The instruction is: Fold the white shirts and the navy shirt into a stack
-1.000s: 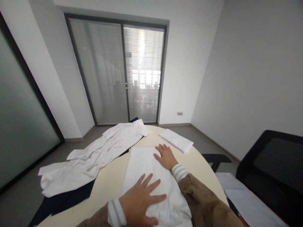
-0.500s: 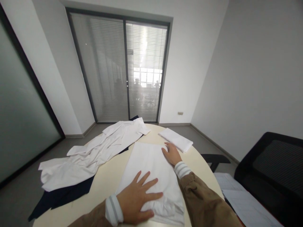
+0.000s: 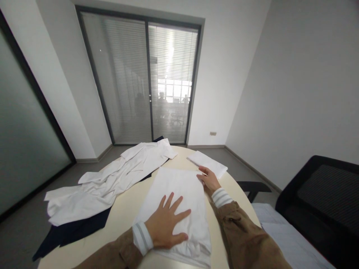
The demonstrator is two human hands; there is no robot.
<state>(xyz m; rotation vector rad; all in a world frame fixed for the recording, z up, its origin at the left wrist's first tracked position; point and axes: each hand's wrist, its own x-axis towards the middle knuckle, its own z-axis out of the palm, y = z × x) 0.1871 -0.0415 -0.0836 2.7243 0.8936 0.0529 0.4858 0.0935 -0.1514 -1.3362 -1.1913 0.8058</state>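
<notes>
Worktop (image 3: 127,209): cloth (image 3: 195,201) being pressed by spread left hand (image 3: 165,224); right hand (image 3: 210,180) at edge, grip unclear. Bundle (image 3: 211,162) folded, shirt (image 3: 120,179) unfolded.

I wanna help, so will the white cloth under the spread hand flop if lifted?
Probably floppy: the white cloth has soft wrinkles at its near end. It likely won't roll, lying flat on the table. The left hand on it might stop it sliding.

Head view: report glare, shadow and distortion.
In the head view, glare whitens the right blind panel; in the head view, a soft shadow lies on the table along the right sleeve; in the head view, the door frame leans, probably wide-angle distortion.
</notes>
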